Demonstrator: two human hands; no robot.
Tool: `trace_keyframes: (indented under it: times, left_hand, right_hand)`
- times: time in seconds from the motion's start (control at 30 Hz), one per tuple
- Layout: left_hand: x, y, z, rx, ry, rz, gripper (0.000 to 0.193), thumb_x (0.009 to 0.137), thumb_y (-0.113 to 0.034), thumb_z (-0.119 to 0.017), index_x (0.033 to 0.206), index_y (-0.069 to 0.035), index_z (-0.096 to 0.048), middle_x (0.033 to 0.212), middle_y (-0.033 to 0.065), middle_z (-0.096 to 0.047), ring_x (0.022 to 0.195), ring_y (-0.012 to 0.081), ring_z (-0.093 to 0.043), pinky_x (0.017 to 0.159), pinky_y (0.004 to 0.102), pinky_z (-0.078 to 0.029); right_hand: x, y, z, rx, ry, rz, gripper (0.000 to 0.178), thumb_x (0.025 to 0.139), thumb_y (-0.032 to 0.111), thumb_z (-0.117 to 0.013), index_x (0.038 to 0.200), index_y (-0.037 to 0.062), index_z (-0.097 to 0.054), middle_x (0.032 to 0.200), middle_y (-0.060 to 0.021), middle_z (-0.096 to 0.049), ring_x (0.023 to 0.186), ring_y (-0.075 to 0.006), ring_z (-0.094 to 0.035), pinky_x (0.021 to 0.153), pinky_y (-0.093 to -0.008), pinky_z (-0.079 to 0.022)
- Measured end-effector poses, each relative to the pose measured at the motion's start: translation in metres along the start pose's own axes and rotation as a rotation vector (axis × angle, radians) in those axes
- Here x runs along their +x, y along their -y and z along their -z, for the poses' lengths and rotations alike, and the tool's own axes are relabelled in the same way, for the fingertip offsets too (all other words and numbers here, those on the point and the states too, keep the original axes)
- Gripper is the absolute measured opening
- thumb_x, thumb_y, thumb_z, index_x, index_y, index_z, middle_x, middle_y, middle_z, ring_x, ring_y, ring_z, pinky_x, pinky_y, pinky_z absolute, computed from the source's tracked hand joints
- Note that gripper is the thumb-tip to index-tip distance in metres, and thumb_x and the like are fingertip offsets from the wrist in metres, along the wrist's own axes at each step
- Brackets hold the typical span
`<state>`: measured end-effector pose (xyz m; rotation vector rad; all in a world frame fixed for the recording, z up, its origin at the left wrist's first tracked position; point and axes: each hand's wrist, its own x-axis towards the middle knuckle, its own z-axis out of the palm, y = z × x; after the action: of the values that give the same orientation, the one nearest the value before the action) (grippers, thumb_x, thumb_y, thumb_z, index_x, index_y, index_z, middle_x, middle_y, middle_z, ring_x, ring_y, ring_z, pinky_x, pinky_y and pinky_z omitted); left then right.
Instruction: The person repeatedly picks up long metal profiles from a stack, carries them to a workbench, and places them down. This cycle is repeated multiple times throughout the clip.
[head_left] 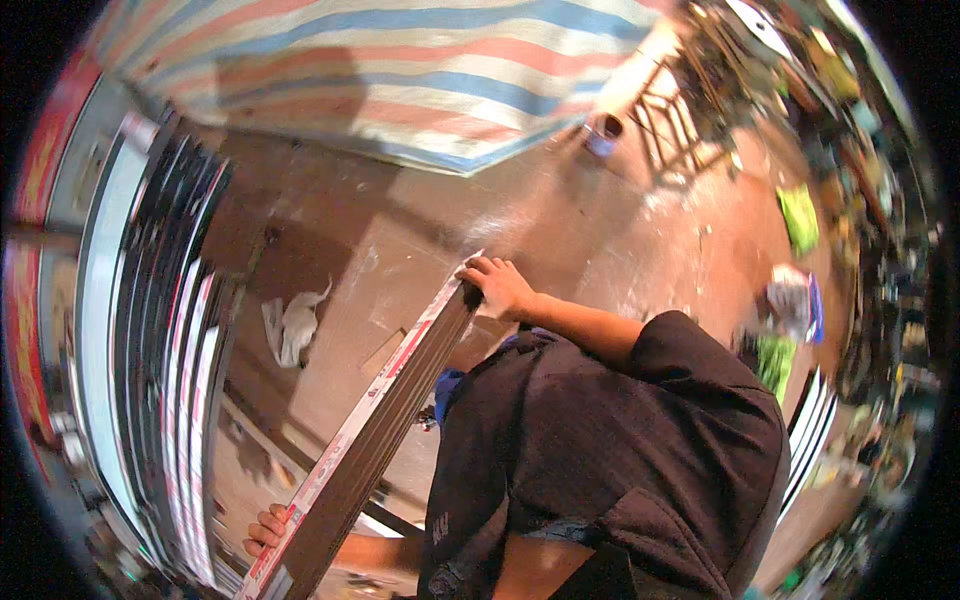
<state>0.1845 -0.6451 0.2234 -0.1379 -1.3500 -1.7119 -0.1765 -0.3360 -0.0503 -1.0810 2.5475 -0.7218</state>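
Note:
A long dark ribbed profile [375, 445], with white and red film along one edge, runs slantwise in front of my torso. My right hand [497, 284] is closed over its far end, thumb side hidden. Toward the near end my left hand [268, 530] has its fingers curled round the film-covered edge; the palm is behind the profile. Both hands carry the piece above the brown floor [420, 215]. My dark short-sleeved shirt fills much of the lower middle.
Long dark and white profiles [165, 330] stand in a row at the left. A striped sheet [420, 75] spans the back. White crumpled cloth [295, 325] lies on the floor. A bucket [604, 133], a metal frame [665, 125], green bags [797, 218] and clutter line the right.

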Motion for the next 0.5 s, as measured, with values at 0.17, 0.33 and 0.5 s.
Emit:
trace_keyframes:
  times: [0.17,0.33,0.5]
  left_hand:
    - [0.082,0.066,-0.060,-0.314,0.396,0.208,0.023,0.104,-0.028,-0.057,0.118,-0.010,-0.058,0.092,0.0087,-0.057,0.084,0.0247,-0.058,0.080,0.0448,-0.046]
    - [0.150,0.184,-0.146,-0.374,0.760,0.178,0.045,0.103,-0.029,-0.061,0.139,-0.004,-0.049,0.106,0.0155,-0.061,0.092,0.0290,-0.062,0.084,0.0481,-0.048]
    - [0.194,0.307,-0.271,-0.512,0.990,0.112,0.046,0.103,-0.030,-0.060,0.138,-0.003,-0.047,0.108,0.0171,-0.062,0.093,0.0301,-0.064,0.083,0.0482,-0.050]
  right_hand:
    - [-0.064,-0.094,0.046,0.055,-0.161,-0.296,0.075,0.074,0.016,-0.081,0.143,0.0138,-0.053,0.145,-0.0198,-0.051,0.121,-0.0440,-0.059,0.102,-0.0516,-0.051]
    - [-0.121,-0.173,0.086,0.110,-0.182,-0.637,0.078,0.074,0.009,-0.079,0.146,0.0113,-0.049,0.147,-0.0240,-0.048,0.121,-0.0461,-0.061,0.101,-0.0535,-0.054]
    - [-0.147,-0.207,0.118,0.279,-0.273,-0.920,0.087,0.081,0.019,-0.080,0.156,0.0093,-0.038,0.157,-0.0320,-0.034,0.131,-0.0501,-0.053,0.109,-0.0516,-0.049]
